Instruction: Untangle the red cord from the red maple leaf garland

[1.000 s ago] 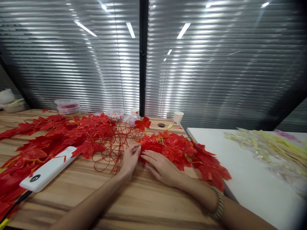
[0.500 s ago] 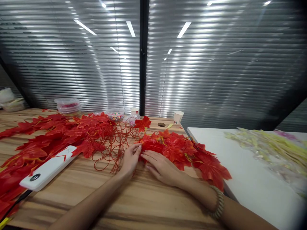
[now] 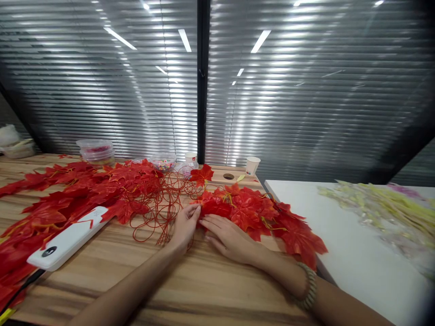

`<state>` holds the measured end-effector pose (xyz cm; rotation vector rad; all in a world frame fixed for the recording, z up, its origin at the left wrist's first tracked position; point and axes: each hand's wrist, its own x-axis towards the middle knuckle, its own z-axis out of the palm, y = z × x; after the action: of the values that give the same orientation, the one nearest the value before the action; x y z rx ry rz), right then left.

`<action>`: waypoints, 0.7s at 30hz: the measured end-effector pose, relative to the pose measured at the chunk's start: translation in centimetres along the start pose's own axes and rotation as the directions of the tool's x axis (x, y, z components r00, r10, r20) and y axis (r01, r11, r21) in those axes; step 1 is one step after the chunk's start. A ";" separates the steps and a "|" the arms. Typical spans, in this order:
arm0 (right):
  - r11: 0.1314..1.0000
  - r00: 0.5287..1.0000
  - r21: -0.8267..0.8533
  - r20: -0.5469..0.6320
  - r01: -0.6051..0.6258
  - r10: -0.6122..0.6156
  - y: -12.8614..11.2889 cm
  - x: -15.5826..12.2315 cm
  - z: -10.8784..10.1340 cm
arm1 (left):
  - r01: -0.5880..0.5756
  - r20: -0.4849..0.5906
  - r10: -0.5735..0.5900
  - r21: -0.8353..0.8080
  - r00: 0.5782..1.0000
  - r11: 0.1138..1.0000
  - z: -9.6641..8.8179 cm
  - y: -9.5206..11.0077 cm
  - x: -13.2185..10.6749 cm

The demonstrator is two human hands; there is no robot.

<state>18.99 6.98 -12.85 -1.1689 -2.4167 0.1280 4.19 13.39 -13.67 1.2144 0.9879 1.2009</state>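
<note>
My left hand (image 3: 184, 226) and my right hand (image 3: 228, 237) lie together on the wooden table (image 3: 190, 290), fingertips meeting at the near edge of a pile of red artificial maple leaves (image 3: 258, 213). The left fingers curl and pinch at a leaf edge beside a tangle of thin red cord (image 3: 159, 203). Resting flat, the right hand has its fingers stretched out against the leaves. A beaded bracelet (image 3: 308, 293) is on my right wrist.
More red leaves (image 3: 61, 194) spread across the left of the table, with a white power bank (image 3: 68, 237) on them. Plastic tubs (image 3: 97, 151), a bead bowl (image 3: 163, 163) and a paper cup (image 3: 252, 165) stand at the back. Pale yellow garlands (image 3: 384, 208) lie on a white table (image 3: 340, 253) to the right.
</note>
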 end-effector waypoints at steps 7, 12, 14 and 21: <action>1.000 1.000 0.006 0.017 -0.011 0.011 0.1 -0.1 0.2 | -0.001 0.027 0.000 0.034 1.000 0.999 -0.1 -0.3 0.1; 1.000 1.000 0.002 0.023 -0.003 0.003 0.3 -0.1 0.5 | 0.006 0.015 -0.007 0.028 1.000 1.000 0.0 -0.3 0.1; 1.000 1.000 0.005 0.025 -0.001 0.001 0.3 -0.1 0.5 | 0.011 0.018 -0.012 0.022 1.000 1.000 0.0 -0.2 0.1; 1.000 0.998 0.005 0.060 -0.014 0.014 0.1 0.0 0.2 | 0.051 0.031 -0.051 0.001 0.998 0.999 0.1 -0.2 -0.1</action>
<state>18.99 7.04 -13.06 -1.1956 -2.4593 0.1768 4.33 13.32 -13.87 1.1978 0.9902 1.1393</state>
